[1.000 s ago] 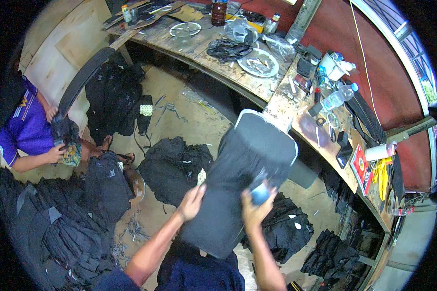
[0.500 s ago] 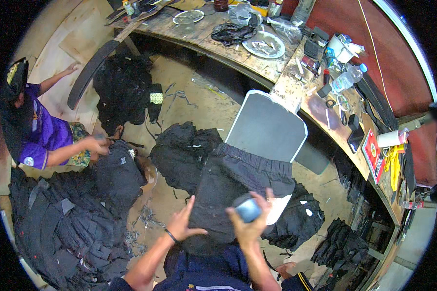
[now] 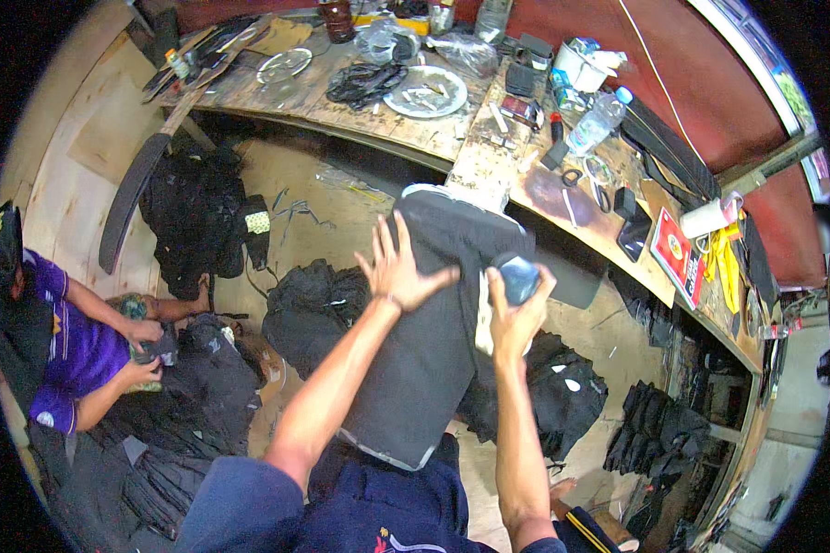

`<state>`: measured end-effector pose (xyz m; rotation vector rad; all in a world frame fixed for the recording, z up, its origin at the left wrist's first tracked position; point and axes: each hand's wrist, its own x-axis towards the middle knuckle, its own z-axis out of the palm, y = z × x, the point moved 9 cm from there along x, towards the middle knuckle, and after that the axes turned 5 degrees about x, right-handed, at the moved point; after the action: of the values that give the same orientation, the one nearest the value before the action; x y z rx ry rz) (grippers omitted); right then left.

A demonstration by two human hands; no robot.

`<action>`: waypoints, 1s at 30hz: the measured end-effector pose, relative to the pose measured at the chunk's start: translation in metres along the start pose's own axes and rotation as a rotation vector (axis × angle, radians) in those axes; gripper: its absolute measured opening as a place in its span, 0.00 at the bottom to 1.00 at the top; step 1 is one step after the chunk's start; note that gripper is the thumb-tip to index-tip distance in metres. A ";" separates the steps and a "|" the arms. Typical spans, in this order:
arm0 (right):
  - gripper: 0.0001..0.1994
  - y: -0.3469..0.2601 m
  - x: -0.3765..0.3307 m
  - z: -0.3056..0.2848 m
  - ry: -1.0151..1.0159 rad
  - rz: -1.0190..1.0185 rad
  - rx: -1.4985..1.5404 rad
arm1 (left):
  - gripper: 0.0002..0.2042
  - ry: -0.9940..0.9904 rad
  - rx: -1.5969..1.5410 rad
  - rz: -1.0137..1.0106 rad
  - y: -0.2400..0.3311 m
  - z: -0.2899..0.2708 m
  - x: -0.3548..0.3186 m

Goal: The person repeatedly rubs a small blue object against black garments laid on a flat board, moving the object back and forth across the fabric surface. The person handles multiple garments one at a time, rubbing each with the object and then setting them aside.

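Since half a second ago both hands have risen higher in view and the dark cloth panel (image 3: 433,341) has turned: it now runs lengthwise from the person's lap up to the edge of the workbench (image 3: 452,152), whereas before its pale underside lay spread wide above the hands.

Cloth panel: dark grey, long, draped in front of the person, with its upper end over a pale board edge (image 3: 433,192) at the bench and its lower hem near the waist. A white strip shows along its right side, just beside the right hand.

Left hand (image 3: 398,270): released, fingers spread wide, palm flat against the upper part of the panel, gripping nothing. Earlier it lay lower on the cloth, fingers also spread.

Right hand (image 3: 515,313): clenched around a small blue round object (image 3: 518,277), held at the panel's right edge. Whether the object touches the cloth, I cannot tell. It was held the same way in the earlier frame, lower down.

Surroundings: heaps of dark cloth pieces (image 3: 314,309) on the floor to the left and right of the panel. A seated person in a purple shirt (image 3: 74,346) at far left handles dark fabric with both hands. On the bench: a plate (image 3: 426,90), a plastic bottle (image 3: 598,120), scissors (image 3: 588,182).
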<state>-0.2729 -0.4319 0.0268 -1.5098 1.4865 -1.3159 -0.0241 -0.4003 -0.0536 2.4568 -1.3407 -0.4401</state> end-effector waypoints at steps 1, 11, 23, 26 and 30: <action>0.34 -0.009 0.007 0.000 -0.001 -0.062 -0.027 | 0.81 0.045 -0.034 -0.013 0.002 0.000 0.030; 0.26 -0.001 -0.027 0.052 -0.400 -0.365 -0.531 | 0.73 -0.035 0.087 0.388 0.092 0.018 0.139; 0.20 -0.021 -0.002 0.073 -0.471 -0.538 -0.530 | 0.77 -0.196 -0.045 0.193 0.095 0.027 0.184; 0.20 -0.035 -0.004 0.076 -0.602 -0.456 -0.458 | 0.77 -0.187 -0.057 0.190 0.093 0.019 0.186; 0.22 -0.054 0.051 0.112 -0.350 -0.561 -0.632 | 0.73 -0.226 -0.077 0.203 0.092 0.026 0.188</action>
<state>-0.1576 -0.4952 0.0544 -2.5561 1.3554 -0.7991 -0.0069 -0.6105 -0.0627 2.2329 -1.6110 -0.7210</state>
